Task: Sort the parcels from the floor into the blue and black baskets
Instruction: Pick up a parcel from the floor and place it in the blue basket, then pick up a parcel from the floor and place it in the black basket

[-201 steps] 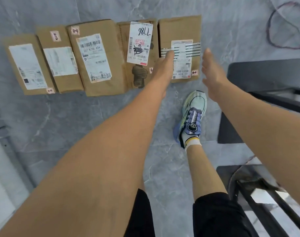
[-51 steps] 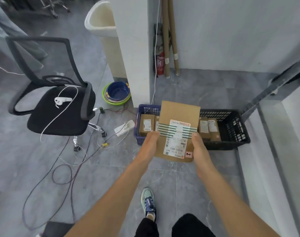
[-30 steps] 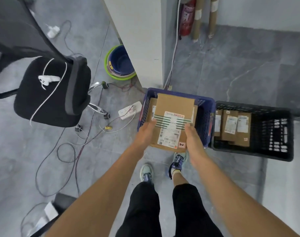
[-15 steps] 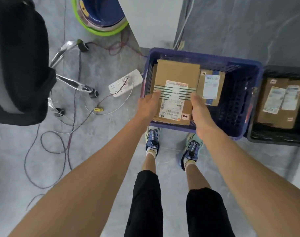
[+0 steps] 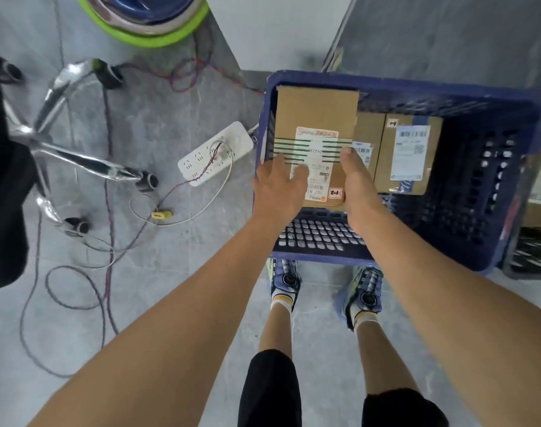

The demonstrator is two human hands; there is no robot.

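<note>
Both hands are on the striped parcel (image 5: 317, 131), left hand (image 5: 278, 186) and right hand (image 5: 357, 180) gripping its near corners, inside the blue basket (image 5: 417, 84). Just beside it lies another labelled parcel (image 5: 408, 155); the black basket (image 5: 534, 257) peeks in at the right edge.

Soft, even daylight is filling the scene; edges are bending and smearing, and the chrome chair base (image 5: 78, 161) is glaring.

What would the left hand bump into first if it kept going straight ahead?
The left hand already rests on the box. Past it, the hand would probably meet the far wall of the blue basket, though depth is unclear.
</note>
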